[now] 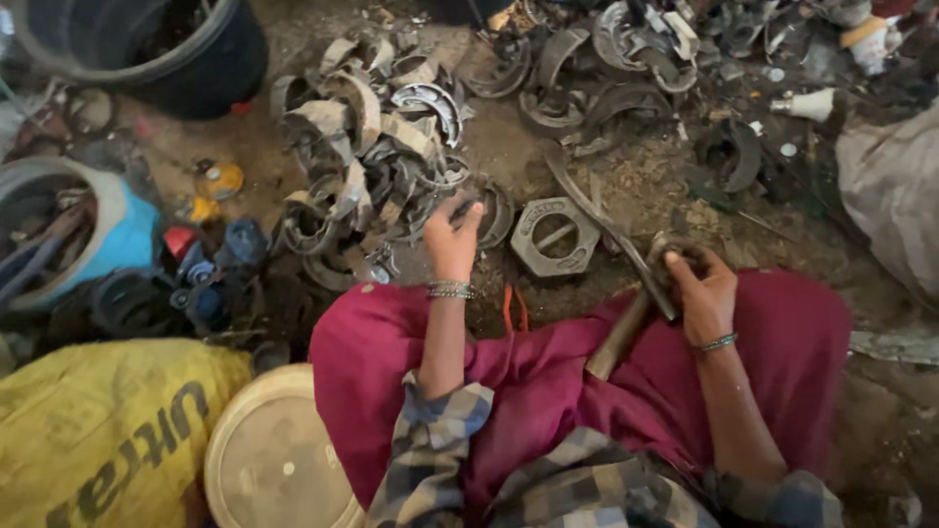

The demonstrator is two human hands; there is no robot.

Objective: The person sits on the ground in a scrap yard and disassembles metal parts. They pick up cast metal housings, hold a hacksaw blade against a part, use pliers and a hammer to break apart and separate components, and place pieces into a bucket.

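Observation:
My left hand (451, 238) reaches forward into a heap of curved, rusty brake shoes (372, 156), its fingers closing on one piece at the heap's near edge. My right hand (700, 288) grips a hammer (634, 313) near its head, the wooden handle slanting down across my dark red skirt (548, 381). A hexagonal metal block (555, 238) lies on the dirt between my hands. A long flat metal bar (597, 220) lies beside the block.
A black bucket (186, 59) stands at the top left and a blue-white drum (98, 235) of scrap at the left. A yellow sack (108, 430) and a round cream lid (269, 460) lie at the lower left. More brake shoes (606, 68) cover the far ground; a grey sack (895, 196) is at the right.

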